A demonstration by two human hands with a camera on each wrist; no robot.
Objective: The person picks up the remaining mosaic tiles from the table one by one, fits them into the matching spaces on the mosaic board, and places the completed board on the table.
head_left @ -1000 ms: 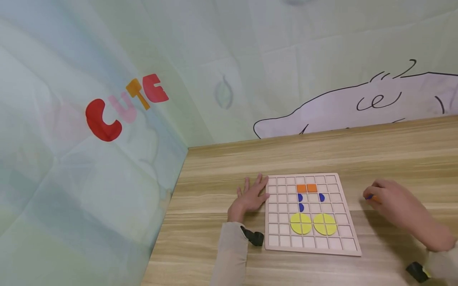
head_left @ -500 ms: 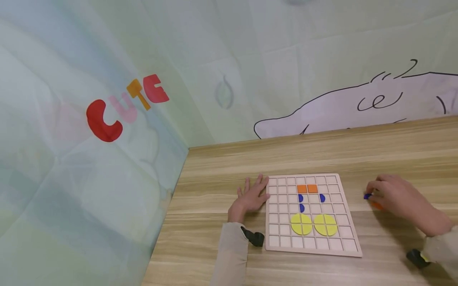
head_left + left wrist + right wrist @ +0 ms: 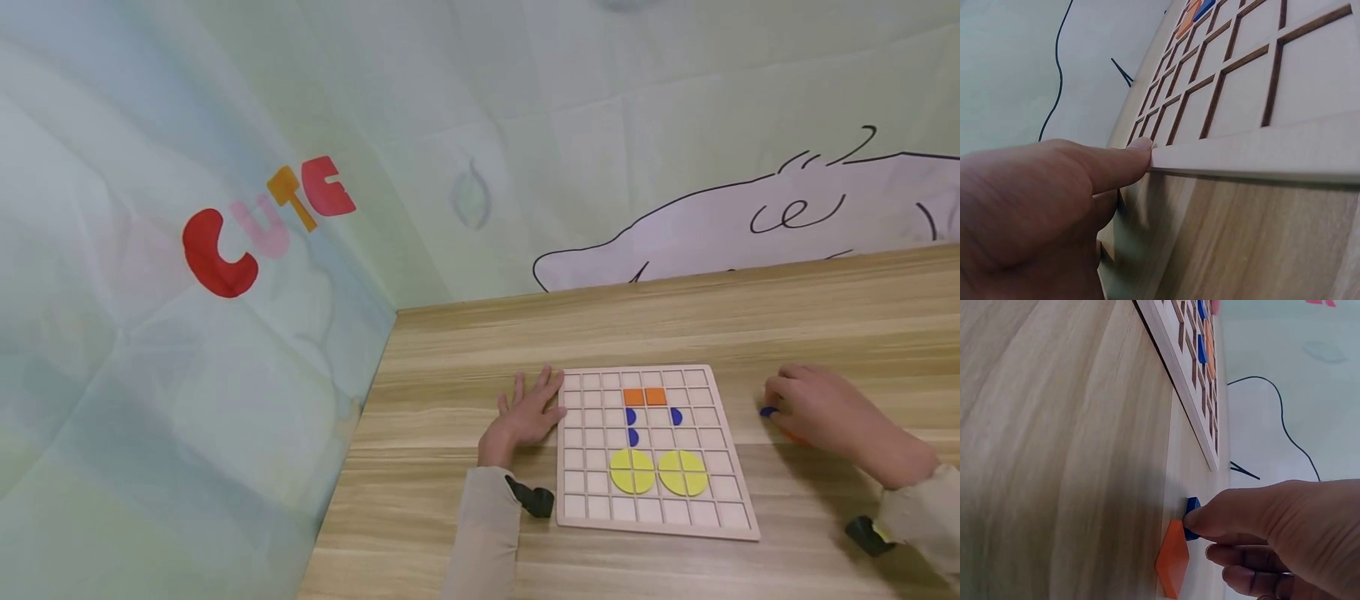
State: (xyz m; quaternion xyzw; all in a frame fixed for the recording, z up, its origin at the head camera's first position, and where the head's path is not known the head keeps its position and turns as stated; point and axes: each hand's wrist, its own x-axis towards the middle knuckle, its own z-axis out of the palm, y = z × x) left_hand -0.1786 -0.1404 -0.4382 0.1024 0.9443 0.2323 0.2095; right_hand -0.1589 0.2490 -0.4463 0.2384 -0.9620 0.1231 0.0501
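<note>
A wooden grid board (image 3: 742,492) lies on the table. Seated in its cells are two orange square tiles (image 3: 633,397), several blue half-round pieces (image 3: 677,416) and several yellow quarter-round pieces (image 3: 621,460) forming two discs. My left hand (image 3: 525,417) is spread flat at the board's left edge, with a fingertip and the thumb touching the rim. To the right of the board, my right hand (image 3: 821,412) pinches a blue half-round piece (image 3: 1192,509) low over the tabletop. An orange square tile (image 3: 1174,559) lies right beside that piece, partly hidden under the hand in the head view.
The wood-grain table (image 3: 450,350) meets a printed cloth backdrop (image 3: 480,125) at the back and on the left. Bare table stretches between the board and my right hand. A black wrist strap (image 3: 870,535) shows at the right sleeve.
My right hand has lowered and tilted over the blue piece, and the orange tile beneath it is now mostly covered. The left hand and the board stay where they were.
</note>
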